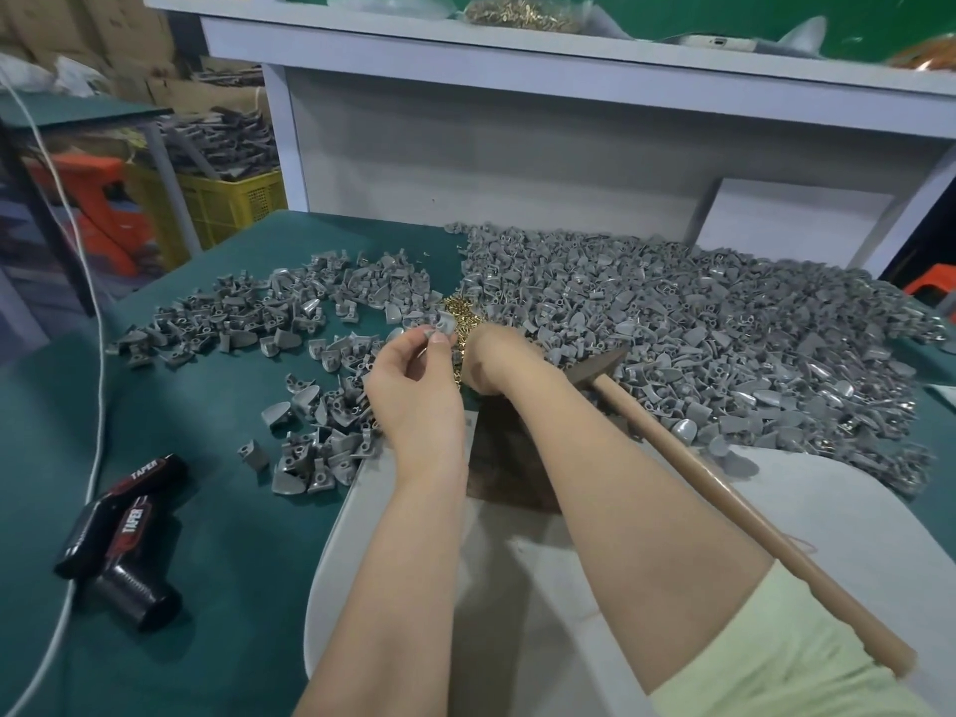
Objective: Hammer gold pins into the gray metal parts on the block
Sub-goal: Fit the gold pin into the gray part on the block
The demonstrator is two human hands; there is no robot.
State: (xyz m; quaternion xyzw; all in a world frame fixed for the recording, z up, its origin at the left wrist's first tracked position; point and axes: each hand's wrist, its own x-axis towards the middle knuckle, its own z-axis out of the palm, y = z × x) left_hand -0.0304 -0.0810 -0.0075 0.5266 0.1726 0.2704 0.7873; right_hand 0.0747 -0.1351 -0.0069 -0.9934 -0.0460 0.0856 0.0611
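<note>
Gray metal part (439, 323) in left grip (411, 390) (at its fingertips (427, 332))

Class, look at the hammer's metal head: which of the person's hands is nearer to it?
Right. The right hand sits just beside the hammer head, at the gold pins; the left hand is farther off, pinching a gray part.

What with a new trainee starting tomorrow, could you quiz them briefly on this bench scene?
1. Fill in: the right hand is at the pile of gold ____.
2. Which pinches a gray part? A) left hand B) right hand C) neither
3. True or false: a hand grips the hammer.
Key: 1 pins; 2 A; 3 false, the hammer lies loose beside the right forearm.
</note>
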